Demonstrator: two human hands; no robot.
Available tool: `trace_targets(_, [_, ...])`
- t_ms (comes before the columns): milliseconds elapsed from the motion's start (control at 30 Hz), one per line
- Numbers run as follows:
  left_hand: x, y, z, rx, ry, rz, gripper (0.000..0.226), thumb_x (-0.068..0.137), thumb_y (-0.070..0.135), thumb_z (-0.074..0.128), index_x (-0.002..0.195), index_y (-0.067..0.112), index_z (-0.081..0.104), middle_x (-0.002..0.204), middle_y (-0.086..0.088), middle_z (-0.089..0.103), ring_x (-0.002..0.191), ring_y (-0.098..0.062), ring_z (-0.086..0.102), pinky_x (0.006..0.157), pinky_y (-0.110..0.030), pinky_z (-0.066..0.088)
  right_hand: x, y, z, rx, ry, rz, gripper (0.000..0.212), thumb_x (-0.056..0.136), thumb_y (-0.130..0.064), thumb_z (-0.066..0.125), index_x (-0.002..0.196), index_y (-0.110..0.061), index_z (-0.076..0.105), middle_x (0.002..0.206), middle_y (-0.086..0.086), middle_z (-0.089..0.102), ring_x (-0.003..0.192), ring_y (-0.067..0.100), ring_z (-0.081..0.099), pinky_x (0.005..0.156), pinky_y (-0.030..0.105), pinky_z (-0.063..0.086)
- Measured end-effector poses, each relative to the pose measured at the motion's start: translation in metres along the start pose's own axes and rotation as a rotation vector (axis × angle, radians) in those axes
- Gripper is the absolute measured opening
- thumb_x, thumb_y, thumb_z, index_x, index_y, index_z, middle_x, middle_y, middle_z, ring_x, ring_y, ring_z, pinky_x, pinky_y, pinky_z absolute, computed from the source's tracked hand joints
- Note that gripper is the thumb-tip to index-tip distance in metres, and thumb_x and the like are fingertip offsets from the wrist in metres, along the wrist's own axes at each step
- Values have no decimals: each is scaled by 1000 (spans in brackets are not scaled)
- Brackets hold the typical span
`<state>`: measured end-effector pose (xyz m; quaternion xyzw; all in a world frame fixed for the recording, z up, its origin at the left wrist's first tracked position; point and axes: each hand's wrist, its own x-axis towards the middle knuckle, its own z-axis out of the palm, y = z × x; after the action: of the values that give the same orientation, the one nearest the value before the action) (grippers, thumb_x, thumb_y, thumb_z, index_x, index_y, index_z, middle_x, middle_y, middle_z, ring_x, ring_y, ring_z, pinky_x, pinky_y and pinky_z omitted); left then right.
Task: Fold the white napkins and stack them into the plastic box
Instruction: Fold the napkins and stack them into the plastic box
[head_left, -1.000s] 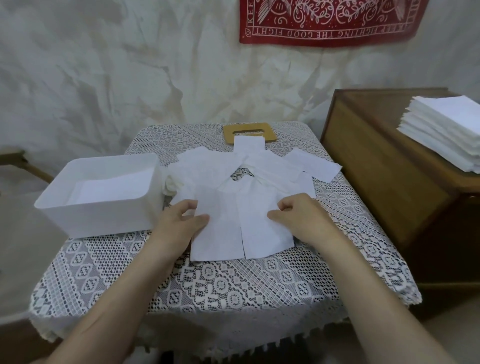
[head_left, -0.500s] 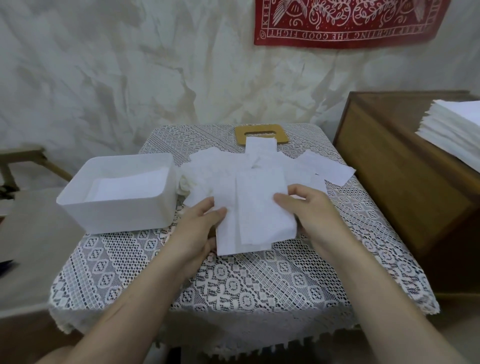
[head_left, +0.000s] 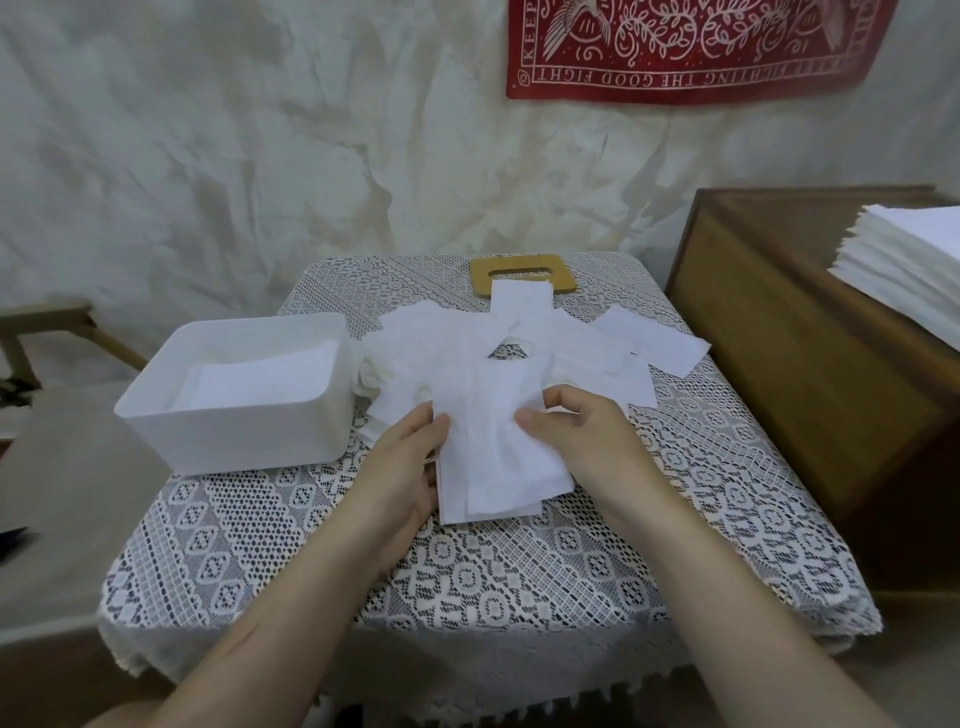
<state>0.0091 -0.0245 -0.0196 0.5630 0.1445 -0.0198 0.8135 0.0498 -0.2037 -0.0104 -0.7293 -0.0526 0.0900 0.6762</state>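
At frame centre the left hand (head_left: 408, 467) and the right hand (head_left: 582, 441) each pinch one side of a folded napkin (head_left: 498, 467), thumbs on top. Just above it lie loose napkins (head_left: 447, 353). At centre left stands the plastic box (head_left: 249, 441), with paper inside.

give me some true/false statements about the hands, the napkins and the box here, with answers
1. The left hand and the right hand both hold the folded napkin. True.
2. The plastic box is empty. False: white napkins lie inside it.
3. A napkin stack rests on the wooden cabinet at the right. True.
4. The wooden board at the table's far edge is fully uncovered. False: a loose napkin overlaps its near edge.
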Motion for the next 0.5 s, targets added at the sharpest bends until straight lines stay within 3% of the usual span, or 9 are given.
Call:
trace_targets(100, [-1, 0, -1, 7, -3, 7, 27, 109, 12, 45, 118, 16, 70, 117, -2, 78, 107, -21, 73, 94, -40, 58, 1, 0, 1, -16, 13, 0, 8, 94, -19, 71, 99, -13, 73, 95, 8, 79, 95, 32, 74, 95, 51, 54])
trace_targets(267, [-2, 0, 0, 32, -15, 18, 31, 109, 10, 43, 115, 19, 71, 114, 0, 79, 106, -17, 74, 88, -35, 57, 4, 4, -3, -297, 147, -45, 28, 82, -50, 67, 87, -22, 71, 84, -3, 77, 86, 23, 73, 87, 51, 56])
trace_targets(433, [-2, 0, 0, 41, -13, 16, 32, 109, 8, 43, 116, 22, 70, 114, 1, 79, 100, -14, 75, 78, -30, 61, 4, 4, -4, -254, 145, -70, 20, 87, -39, 67, 92, -21, 73, 88, -1, 77, 89, 27, 72, 88, 52, 56])
trace_targets(500, [-2, 1, 1, 36, -5, 15, 32, 109, 7, 43, 116, 21, 70, 112, 2, 79, 97, -13, 75, 80, -32, 60, 3, 3, -3, -175, 108, -87, 9, 94, -25, 68, 92, -17, 73, 88, 4, 78, 91, 33, 72, 85, 50, 55])
